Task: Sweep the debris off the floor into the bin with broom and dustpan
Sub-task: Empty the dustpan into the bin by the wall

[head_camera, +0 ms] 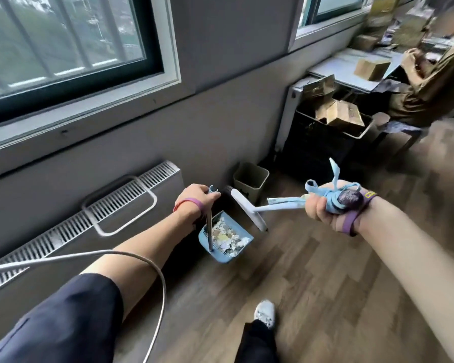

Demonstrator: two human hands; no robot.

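My left hand [194, 199] grips the top of a thin metal handle, and a blue dustpan [224, 241] hangs from it above the wooden floor. Scraps of paper debris [227, 238] fill the pan. My right hand [330, 208] is closed around the top of the broom handle [283, 205], which is wrapped in blue cloth strips. The white broom head [248, 209] hangs off the floor, between the dustpan and a small beige bin [250, 180] standing against the wall. The bin is just beyond the dustpan, to its right.
A grey radiator [95, 216] runs along the wall on the left under a window. A black crate with cardboard boxes [336, 115] stands right of the bin. A seated person [430, 82] works at a white table [346, 72]. A grey cable [131, 258] loops over my left arm.
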